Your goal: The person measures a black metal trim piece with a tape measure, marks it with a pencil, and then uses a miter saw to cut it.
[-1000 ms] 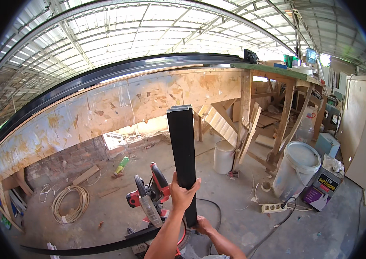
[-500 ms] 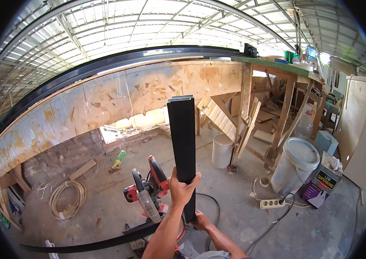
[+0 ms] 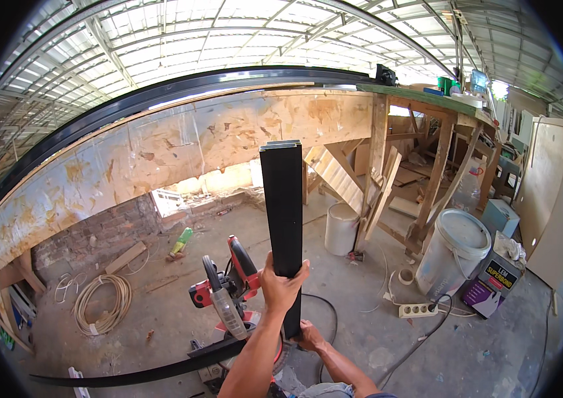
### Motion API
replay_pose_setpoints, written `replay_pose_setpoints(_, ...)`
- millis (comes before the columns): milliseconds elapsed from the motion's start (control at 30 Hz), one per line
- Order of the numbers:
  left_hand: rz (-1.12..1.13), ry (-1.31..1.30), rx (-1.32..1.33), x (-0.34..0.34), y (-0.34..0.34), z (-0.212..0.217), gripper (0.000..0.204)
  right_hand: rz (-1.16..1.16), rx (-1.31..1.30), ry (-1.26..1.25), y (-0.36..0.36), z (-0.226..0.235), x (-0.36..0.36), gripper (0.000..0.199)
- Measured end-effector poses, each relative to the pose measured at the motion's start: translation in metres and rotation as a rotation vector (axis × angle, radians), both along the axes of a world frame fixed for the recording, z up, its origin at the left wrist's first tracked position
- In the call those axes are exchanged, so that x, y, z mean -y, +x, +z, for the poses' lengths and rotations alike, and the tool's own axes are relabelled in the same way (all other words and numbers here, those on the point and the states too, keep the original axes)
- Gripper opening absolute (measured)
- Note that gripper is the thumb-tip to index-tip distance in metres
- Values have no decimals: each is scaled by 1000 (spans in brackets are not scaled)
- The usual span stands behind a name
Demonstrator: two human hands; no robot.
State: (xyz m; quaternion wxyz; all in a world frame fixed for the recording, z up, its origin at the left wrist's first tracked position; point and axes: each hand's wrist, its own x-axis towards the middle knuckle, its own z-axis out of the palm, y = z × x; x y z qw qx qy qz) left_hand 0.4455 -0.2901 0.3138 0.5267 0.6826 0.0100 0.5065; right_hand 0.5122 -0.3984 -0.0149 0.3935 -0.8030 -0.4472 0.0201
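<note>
A long black rectangular profile (image 3: 283, 205) stands nearly upright in front of me, its pale cut end at the top. My left hand (image 3: 282, 285) is wrapped around it partway down, thumb on the right side. Lower, my right hand (image 3: 309, 336) closes on the profile near its bottom end; some of those fingers are hidden behind it. Just left of my hands sits a red and black miter saw (image 3: 232, 292), partly covered by my left forearm. Another long black profile (image 3: 142, 373) lies across the saw's base and reaches out to the left.
A long wooden workbench (image 3: 182, 142) spans the far side, carrying more black profiles (image 3: 162, 93). A coiled hose (image 3: 102, 305) and a green bottle (image 3: 180, 242) lie on the floor. To the right are buckets (image 3: 457, 249), a power strip (image 3: 418, 310), a purple-black can (image 3: 490, 285) and cables.
The upright profile's top has shifted very slightly right and up in the view. Both hands keep their places on it.
</note>
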Motion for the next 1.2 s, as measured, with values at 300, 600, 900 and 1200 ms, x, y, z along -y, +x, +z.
replay_pose_setpoints(300, -13, -20, 10, 0, 0, -3, 32, 41, 15, 22, 4, -2, -1, 49)
replay_pose_setpoints(600, 1, -34, 22, 3, -2, -3, 33, 27, 23, 31, 4, -3, -1, 50)
replay_pose_setpoints(900, 21, -9, 34, 3, 0, -5, 35, 21, -33, 23, 2, -3, 1, 58)
replay_pose_setpoints(1200, -11, -51, 9, 2, 0, -8, 33, 29, -4, 48, 2, -4, -2, 55)
